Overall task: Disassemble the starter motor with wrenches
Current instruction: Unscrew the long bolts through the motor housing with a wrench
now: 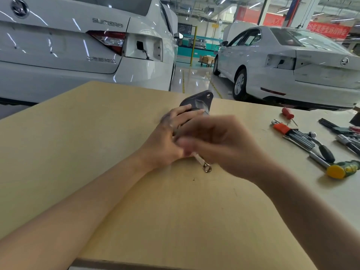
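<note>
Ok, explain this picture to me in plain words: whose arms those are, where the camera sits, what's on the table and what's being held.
There is no machine here. A person wears one camera on the head, looking forward and down, so the two bare arms are their own.

The left hand rests over a dark grey metal starter motor lying on the pale wooden table. The right hand is curled round a small silver ring-ended wrench, whose ring end sticks out below the fist. The hand is blurred, so where the wrench's other end meets the motor cannot be seen.

At the table's right edge lie a red-handled screwdriver, an orange-holdered set of hex keys, a black-handled ratchet and a yellow-headed mallet. Behind stand two white cars.
</note>
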`<state>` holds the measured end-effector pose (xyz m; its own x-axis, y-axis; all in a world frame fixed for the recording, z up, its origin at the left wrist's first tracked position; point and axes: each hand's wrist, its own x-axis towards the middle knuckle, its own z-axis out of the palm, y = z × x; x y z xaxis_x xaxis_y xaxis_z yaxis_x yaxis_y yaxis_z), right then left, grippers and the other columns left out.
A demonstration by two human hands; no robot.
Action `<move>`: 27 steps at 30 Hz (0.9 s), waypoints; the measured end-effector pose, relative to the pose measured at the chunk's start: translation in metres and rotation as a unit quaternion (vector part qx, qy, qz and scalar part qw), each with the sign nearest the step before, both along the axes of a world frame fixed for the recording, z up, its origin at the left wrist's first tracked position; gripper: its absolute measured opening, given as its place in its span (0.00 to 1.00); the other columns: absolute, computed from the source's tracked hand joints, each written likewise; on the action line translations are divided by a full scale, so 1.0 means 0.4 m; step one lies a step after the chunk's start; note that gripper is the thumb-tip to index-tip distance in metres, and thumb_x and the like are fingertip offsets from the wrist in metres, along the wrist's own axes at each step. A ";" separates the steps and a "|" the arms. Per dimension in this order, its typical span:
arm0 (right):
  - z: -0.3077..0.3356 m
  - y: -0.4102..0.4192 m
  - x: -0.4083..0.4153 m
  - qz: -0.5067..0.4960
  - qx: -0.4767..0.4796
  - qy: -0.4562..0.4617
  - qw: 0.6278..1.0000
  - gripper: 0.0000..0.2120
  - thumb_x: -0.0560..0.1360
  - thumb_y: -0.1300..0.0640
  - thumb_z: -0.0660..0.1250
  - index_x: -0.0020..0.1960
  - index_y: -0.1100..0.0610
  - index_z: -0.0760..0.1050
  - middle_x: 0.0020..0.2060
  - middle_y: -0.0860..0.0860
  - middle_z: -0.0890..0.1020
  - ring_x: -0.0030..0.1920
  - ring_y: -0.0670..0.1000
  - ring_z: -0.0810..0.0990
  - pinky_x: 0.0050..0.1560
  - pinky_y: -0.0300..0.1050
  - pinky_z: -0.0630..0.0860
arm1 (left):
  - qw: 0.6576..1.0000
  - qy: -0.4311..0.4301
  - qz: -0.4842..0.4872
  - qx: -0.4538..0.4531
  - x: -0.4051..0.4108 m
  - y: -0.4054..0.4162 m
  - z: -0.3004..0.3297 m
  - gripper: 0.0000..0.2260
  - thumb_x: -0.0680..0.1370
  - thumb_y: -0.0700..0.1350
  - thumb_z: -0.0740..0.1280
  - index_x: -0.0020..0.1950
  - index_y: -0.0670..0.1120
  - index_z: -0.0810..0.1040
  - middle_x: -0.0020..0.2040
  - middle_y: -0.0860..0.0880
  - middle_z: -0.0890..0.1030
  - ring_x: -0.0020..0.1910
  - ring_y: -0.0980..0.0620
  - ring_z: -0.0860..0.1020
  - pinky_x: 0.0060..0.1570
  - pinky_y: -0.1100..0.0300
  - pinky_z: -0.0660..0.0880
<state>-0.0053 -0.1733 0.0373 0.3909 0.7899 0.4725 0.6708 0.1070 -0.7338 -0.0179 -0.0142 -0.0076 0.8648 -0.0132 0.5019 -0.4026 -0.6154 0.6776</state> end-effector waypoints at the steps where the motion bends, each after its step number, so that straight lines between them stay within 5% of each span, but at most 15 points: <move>1: -0.016 -0.020 0.001 -0.015 0.083 0.109 0.990 0.02 0.74 0.62 0.69 0.43 0.60 0.78 0.31 0.49 0.80 0.26 0.41 0.75 0.30 0.32 0.71 | 1.000 0.003 0.004 -0.017 0.002 0.002 -0.010 0.34 0.67 0.41 0.80 0.68 0.59 0.70 0.73 0.56 0.66 0.74 0.51 0.65 0.71 0.49 0.66; 5: -0.078 -0.096 0.016 -0.060 0.262 0.452 0.851 0.05 0.71 0.60 0.64 0.39 0.62 0.76 0.32 0.55 0.79 0.28 0.49 0.79 0.33 0.40 0.78 | 0.998 0.004 -0.003 -0.055 -0.008 -0.003 -0.015 0.38 0.59 0.55 0.80 0.67 0.60 0.73 0.73 0.54 0.65 0.72 0.57 0.66 0.69 0.56 0.70; 8: -0.103 -0.139 0.020 -0.093 0.288 0.508 0.806 0.08 0.68 0.64 0.64 0.33 0.60 0.80 0.33 0.54 0.82 0.36 0.51 0.84 0.40 0.41 0.81 | 0.998 0.010 -0.003 -0.065 -0.006 -0.003 -0.014 0.37 0.58 0.60 0.81 0.65 0.64 0.73 0.72 0.55 0.65 0.72 0.59 0.66 0.68 0.58 0.69; 12: -0.122 -0.169 0.019 -0.141 0.251 0.474 0.832 0.03 0.62 0.64 0.69 0.35 0.62 0.81 0.35 0.58 0.84 0.40 0.53 0.86 0.41 0.42 0.81 | 0.997 0.007 0.002 -0.081 -0.003 -0.010 -0.014 0.33 0.58 0.64 0.75 0.62 0.65 0.73 0.72 0.56 0.65 0.71 0.60 0.66 0.68 0.60 0.69; 16: -0.121 -0.178 0.003 -0.223 0.105 0.370 0.895 0.13 0.52 0.57 0.77 0.36 0.58 0.84 0.36 0.59 0.85 0.38 0.56 0.86 0.41 0.41 0.79 | 0.995 0.004 -0.003 -0.101 0.000 -0.009 -0.015 0.29 0.61 0.65 0.71 0.61 0.64 0.74 0.72 0.54 0.66 0.72 0.56 0.66 0.67 0.51 0.72; 18: -0.119 -0.168 -0.012 -0.259 0.063 0.292 0.919 0.13 0.55 0.56 0.78 0.39 0.54 0.86 0.36 0.57 0.86 0.37 0.54 0.86 0.34 0.37 0.77 | 0.995 0.005 0.001 -0.101 0.000 -0.011 -0.015 0.29 0.61 0.65 0.71 0.61 0.64 0.74 0.72 0.53 0.67 0.72 0.56 0.66 0.66 0.50 0.72; 21: -0.116 -0.147 -0.016 -0.267 0.093 0.223 0.933 0.11 0.66 0.69 0.74 0.39 0.53 0.85 0.32 0.54 0.85 0.31 0.47 0.83 0.27 0.30 0.71 | 0.995 -0.001 0.007 -0.102 0.001 -0.012 -0.017 0.28 0.62 0.64 0.71 0.61 0.63 0.74 0.72 0.53 0.67 0.72 0.56 0.66 0.66 0.50 0.72; 27: -0.118 -0.122 -0.001 -0.262 0.086 0.232 0.933 0.11 0.69 0.70 0.72 0.40 0.54 0.84 0.33 0.54 0.85 0.34 0.49 0.83 0.35 0.36 0.78 | 0.993 -0.007 0.006 -0.117 0.004 -0.014 -0.018 0.24 0.66 0.59 0.74 0.61 0.61 0.75 0.71 0.50 0.68 0.72 0.54 0.66 0.67 0.47 0.72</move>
